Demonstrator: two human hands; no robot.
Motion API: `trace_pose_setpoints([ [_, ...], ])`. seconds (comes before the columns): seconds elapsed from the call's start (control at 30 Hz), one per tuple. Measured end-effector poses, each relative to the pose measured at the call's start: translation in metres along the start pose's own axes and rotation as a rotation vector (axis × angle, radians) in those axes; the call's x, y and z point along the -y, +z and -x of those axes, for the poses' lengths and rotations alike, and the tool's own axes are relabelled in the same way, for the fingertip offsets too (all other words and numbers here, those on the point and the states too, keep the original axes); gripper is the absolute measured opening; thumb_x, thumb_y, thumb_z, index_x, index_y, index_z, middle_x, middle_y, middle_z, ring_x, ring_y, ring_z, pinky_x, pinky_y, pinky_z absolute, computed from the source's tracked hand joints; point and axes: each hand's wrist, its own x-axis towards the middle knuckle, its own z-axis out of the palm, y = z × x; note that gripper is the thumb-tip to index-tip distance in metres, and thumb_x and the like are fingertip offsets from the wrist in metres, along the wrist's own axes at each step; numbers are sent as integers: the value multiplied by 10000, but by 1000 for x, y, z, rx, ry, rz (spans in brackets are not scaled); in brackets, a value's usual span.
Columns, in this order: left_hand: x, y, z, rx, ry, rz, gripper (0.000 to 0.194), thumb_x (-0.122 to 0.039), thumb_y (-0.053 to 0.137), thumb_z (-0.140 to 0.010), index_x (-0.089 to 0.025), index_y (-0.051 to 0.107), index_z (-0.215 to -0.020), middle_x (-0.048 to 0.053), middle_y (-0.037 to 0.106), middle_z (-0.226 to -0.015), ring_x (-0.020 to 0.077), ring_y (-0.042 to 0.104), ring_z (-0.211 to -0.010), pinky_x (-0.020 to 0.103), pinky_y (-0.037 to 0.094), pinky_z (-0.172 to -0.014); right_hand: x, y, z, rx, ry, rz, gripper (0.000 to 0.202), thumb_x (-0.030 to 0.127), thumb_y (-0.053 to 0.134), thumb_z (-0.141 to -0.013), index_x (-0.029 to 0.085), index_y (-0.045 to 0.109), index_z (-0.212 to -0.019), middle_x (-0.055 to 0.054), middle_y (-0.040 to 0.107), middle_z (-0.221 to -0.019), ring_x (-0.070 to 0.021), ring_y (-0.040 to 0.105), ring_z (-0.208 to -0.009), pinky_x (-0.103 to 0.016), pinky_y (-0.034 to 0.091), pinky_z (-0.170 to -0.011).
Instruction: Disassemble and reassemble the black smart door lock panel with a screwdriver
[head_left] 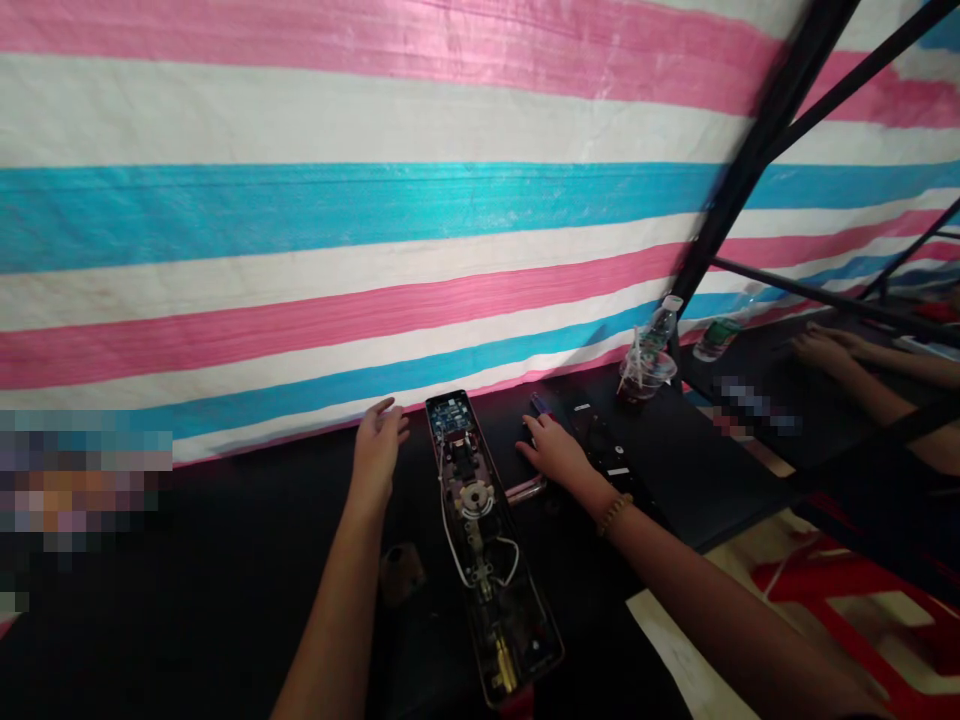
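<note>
The opened device (460,470) lies between the hands. The left hand (380,435) has its fingers loosely parted. The right hand (556,447) is at a blue-tipped tool (538,403); its grip cannot be determined.

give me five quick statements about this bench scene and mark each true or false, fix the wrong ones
1. The opened device lies between the left hand and the right hand. True.
2. The left hand is wrapped around the plastic cup. False: it is beside the opened device, with nothing visible in it, and the plastic cup is over past the right hand.
3. White wires show on the opened device. True.
4. A beaded bracelet is on the left wrist. False: the beaded bracelet is on the right wrist.
5. The sheet behind the table has pink, white and blue stripes. True.
</note>
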Motion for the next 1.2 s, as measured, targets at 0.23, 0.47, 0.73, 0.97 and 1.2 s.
trace_pose_setpoints([
  [0.23,-17,-37,63,-39,188,-54,410,-470,631,-809,-171,636,-1090,69,729,-903,222,698,-855,351,553,-777,11,2,-38,58,21,46,223,185,434,-975,139,627,-1075,-159,651,-1122,-231,672,-957,-286,462,-784],
  [0.47,21,-53,165,-44,-79,-105,554,-575,746,-684,-144,671,-1024,94,740,-870,237,704,-760,347,590,-681,9,2,-38,43,-39,-7,203,201,455,-975,147,645,-1022,-130,680,-1077,-208,642,-1010,-260,436,-841],
  [0.73,40,-5,215,-118,-106,168,540,-470,709,-807,-228,542,-1259,147,559,-1415,289,535,-1312,431,443,-1093,10,-17,-36,53,-80,-38,227,275,464,-987,195,671,-1038,-86,728,-1043,-193,667,-967,-253,423,-821],
  [0.97,54,4,193,-12,-224,230,692,-441,728,-794,-262,452,-1403,147,518,-1463,293,570,-1277,407,495,-1032,7,-22,-30,100,-32,-12,172,189,534,-931,148,695,-973,-145,726,-983,-230,685,-911,-285,443,-775],
  [1.2,50,5,191,13,-392,298,752,-442,758,-769,-231,458,-1426,130,715,-1173,270,701,-1056,376,564,-904,64,-41,-13,-124,-252,-266,193,222,526,-944,172,709,-978,-92,665,-1018,-187,616,-981,-295,441,-903],
])
